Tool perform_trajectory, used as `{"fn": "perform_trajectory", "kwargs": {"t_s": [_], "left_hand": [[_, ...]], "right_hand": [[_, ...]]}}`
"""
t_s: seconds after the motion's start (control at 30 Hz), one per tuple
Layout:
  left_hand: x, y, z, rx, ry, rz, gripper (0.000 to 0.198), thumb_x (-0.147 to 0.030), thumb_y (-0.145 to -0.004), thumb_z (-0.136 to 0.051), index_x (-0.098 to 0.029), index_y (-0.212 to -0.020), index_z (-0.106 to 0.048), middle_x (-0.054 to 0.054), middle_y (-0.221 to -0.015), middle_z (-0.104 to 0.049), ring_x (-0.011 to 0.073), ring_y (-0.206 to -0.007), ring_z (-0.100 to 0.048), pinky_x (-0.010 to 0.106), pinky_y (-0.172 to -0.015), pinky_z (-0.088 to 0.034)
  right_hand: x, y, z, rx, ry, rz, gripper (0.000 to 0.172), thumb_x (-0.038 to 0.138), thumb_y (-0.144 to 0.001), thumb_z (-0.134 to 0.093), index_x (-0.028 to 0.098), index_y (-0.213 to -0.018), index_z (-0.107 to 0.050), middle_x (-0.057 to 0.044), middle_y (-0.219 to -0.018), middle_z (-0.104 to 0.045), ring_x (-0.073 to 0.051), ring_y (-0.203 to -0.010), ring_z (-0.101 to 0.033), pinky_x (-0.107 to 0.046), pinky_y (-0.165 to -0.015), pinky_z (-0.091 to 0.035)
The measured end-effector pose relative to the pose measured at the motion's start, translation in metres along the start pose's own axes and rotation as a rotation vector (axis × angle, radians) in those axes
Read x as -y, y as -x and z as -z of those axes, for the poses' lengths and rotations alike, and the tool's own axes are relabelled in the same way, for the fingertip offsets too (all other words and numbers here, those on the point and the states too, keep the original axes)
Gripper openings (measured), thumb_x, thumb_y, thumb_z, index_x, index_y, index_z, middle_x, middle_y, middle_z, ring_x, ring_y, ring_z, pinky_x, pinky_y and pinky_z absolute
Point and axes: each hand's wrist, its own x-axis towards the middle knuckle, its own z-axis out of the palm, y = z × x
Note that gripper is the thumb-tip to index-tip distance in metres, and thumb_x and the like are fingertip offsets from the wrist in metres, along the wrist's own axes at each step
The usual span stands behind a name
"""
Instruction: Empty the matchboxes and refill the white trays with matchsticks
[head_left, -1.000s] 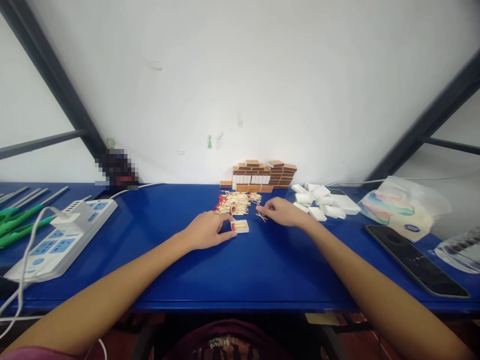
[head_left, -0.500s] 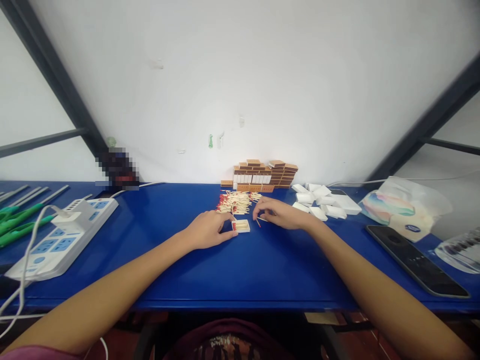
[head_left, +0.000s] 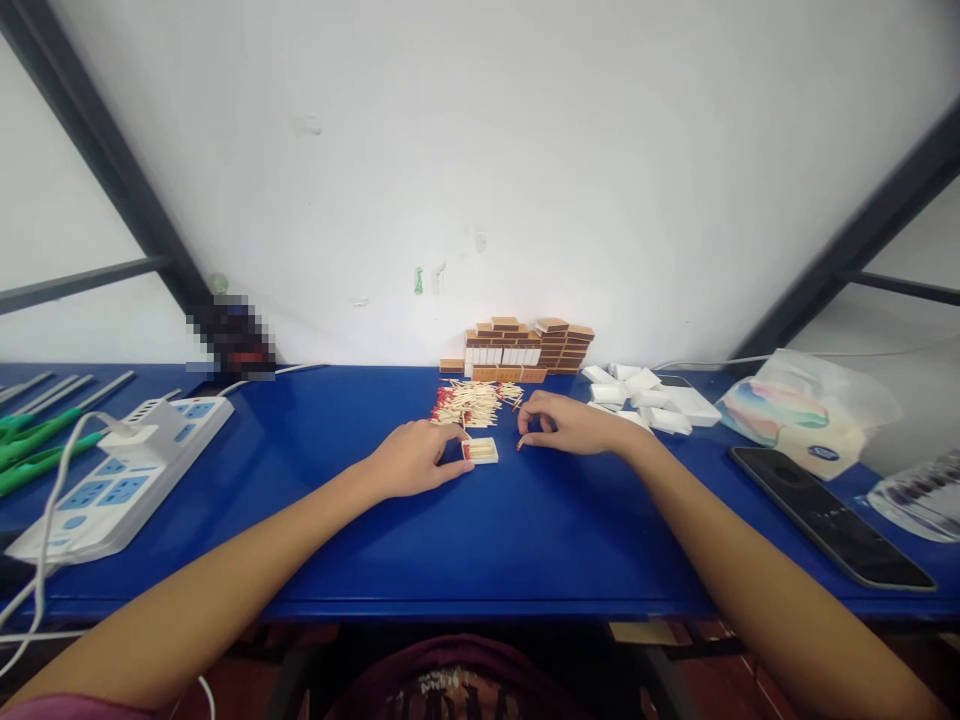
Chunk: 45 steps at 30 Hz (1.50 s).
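Note:
A small white matchbox tray (head_left: pixel 481 451) lies on the blue table with a few red-tipped matches in it. My left hand (head_left: pixel 417 458) grips its left end between thumb and forefinger. To the right of the tray, my right hand (head_left: pixel 564 424) is closed in a pinch on matches (head_left: pixel 520 445), whose red heads point down; how many is hard to make out. Just beyond both hands spreads a loose pile of matches (head_left: pixel 469 404), most of the heads toward the left.
Brown matchboxes (head_left: pixel 566 348) are stacked against the wall, with white trays among them. More white trays (head_left: pixel 637 395) lie loose at right, near a tissue pack (head_left: pixel 802 410) and a phone (head_left: pixel 829 515). A power strip (head_left: pixel 127 485) and green-handled tools (head_left: pixel 45 450) occupy the left.
My right hand has shifted slightly right, and the match in its fingers has turned so that mostly the red heads show. My left hand still holds the tray.

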Motion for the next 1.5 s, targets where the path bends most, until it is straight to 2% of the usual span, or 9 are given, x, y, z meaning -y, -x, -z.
{"fn": "perform_trajectory", "kwargs": {"t_s": [0.1, 0.27, 0.5, 0.6, 0.7, 0.9, 1.1, 1.33, 1.5], "left_hand": [[0.000, 0.000, 0.000, 0.003, -0.003, 0.000, 0.040, -0.056, -0.095, -0.060, -0.023, -0.116, -0.069, 0.001, -0.072, -0.067, 0.0185, -0.065, -0.063, 0.028, -0.060, -0.038], [-0.002, 0.000, 0.001, 0.010, -0.001, 0.009, 0.041, -0.056, -0.095, -0.059, -0.023, -0.117, -0.068, 0.001, -0.071, -0.067, 0.0190, -0.065, -0.063, 0.028, -0.061, -0.038], [-0.001, 0.000, 0.001, 0.007, -0.011, 0.004, 0.040, -0.055, -0.095, -0.060, -0.023, -0.117, -0.068, 0.002, -0.073, -0.068, 0.0193, -0.066, -0.063, 0.028, -0.060, -0.038], [-0.002, 0.000, 0.001, 0.002, -0.003, 0.000, 0.039, -0.055, -0.096, -0.060, -0.023, -0.117, -0.068, 0.001, -0.071, -0.066, 0.0185, -0.064, -0.063, 0.028, -0.060, -0.037], [-0.002, 0.000, 0.001, -0.009, 0.003, 0.007, 0.039, -0.055, -0.095, -0.060, -0.023, -0.116, -0.069, 0.000, -0.070, -0.066, 0.0179, -0.063, -0.062, 0.028, -0.060, -0.036], [0.003, -0.001, -0.001, -0.018, 0.118, 0.057, 0.040, -0.057, -0.091, -0.065, -0.023, -0.110, -0.071, -0.002, -0.068, -0.065, 0.0157, -0.062, -0.060, 0.026, -0.058, -0.036], [0.008, -0.002, -0.003, -0.022, 0.219, 0.069, 0.041, -0.056, -0.087, -0.070, -0.022, -0.110, -0.071, -0.004, -0.067, -0.063, 0.0140, -0.060, -0.059, 0.025, -0.058, -0.037], [0.009, -0.003, -0.003, -0.015, 0.230, 0.069, 0.043, -0.059, -0.086, -0.070, -0.023, -0.109, -0.072, -0.004, -0.066, -0.062, 0.0136, -0.059, -0.058, 0.026, -0.058, -0.037], [0.009, -0.002, -0.003, -0.018, 0.220, 0.057, 0.044, -0.059, -0.087, -0.069, -0.023, -0.112, -0.072, -0.004, -0.067, -0.062, 0.0134, -0.059, -0.057, 0.025, -0.058, -0.038]], "right_hand": [[-0.002, -0.001, -0.001, 0.005, 0.009, -0.023, 0.026, 0.045, -0.091, -0.065, 0.019, -0.092, -0.071, -0.008, -0.101, -0.060, -0.018, -0.077, -0.056, -0.031, -0.071, -0.047], [-0.002, -0.003, -0.005, -0.029, 0.020, -0.040, 0.016, 0.032, -0.092, -0.061, 0.019, -0.089, -0.070, -0.008, -0.099, -0.063, -0.021, -0.085, -0.060, -0.032, -0.077, -0.048], [-0.001, -0.003, -0.011, -0.064, 0.097, -0.085, 0.019, 0.029, -0.098, -0.050, 0.019, -0.087, -0.061, -0.009, -0.100, -0.060, -0.022, -0.086, -0.060, -0.036, -0.083, -0.049], [0.006, -0.003, -0.012, -0.099, 0.074, -0.079, 0.021, 0.030, -0.101, -0.045, 0.019, -0.090, -0.058, -0.010, -0.102, -0.058, -0.022, -0.088, -0.059, -0.037, -0.086, -0.049], [0.021, -0.004, -0.013, -0.127, 0.009, -0.010, 0.021, 0.032, -0.102, -0.044, 0.020, -0.091, -0.057, -0.010, -0.102, -0.059, -0.022, -0.092, -0.058, -0.038, -0.088, -0.049], [0.049, -0.005, -0.026, -0.131, 0.008, 0.049, 0.016, 0.030, -0.104, -0.041, 0.021, -0.096, -0.052, -0.009, -0.105, -0.057, -0.022, -0.091, -0.056, -0.036, -0.085, -0.047], [0.062, -0.006, -0.038, -0.139, 0.062, 0.106, 0.012, 0.023, -0.106, -0.039, 0.021, -0.100, -0.049, -0.008, -0.109, -0.053, -0.020, -0.084, -0.056, -0.034, -0.079, -0.046], [0.061, -0.008, -0.046, -0.119, 0.158, 0.121, 0.010, 0.019, -0.106, -0.043, 0.020, -0.104, -0.052, -0.007, -0.112, -0.054, -0.017, -0.076, -0.055, -0.030, -0.071, -0.042], [0.053, -0.011, -0.050, -0.133, 0.082, 0.131, 0.007, 0.021, -0.105, -0.047, 0.021, -0.103, -0.055, -0.006, -0.110, -0.055, -0.017, -0.081, -0.057, -0.030, -0.076, -0.045]]}}
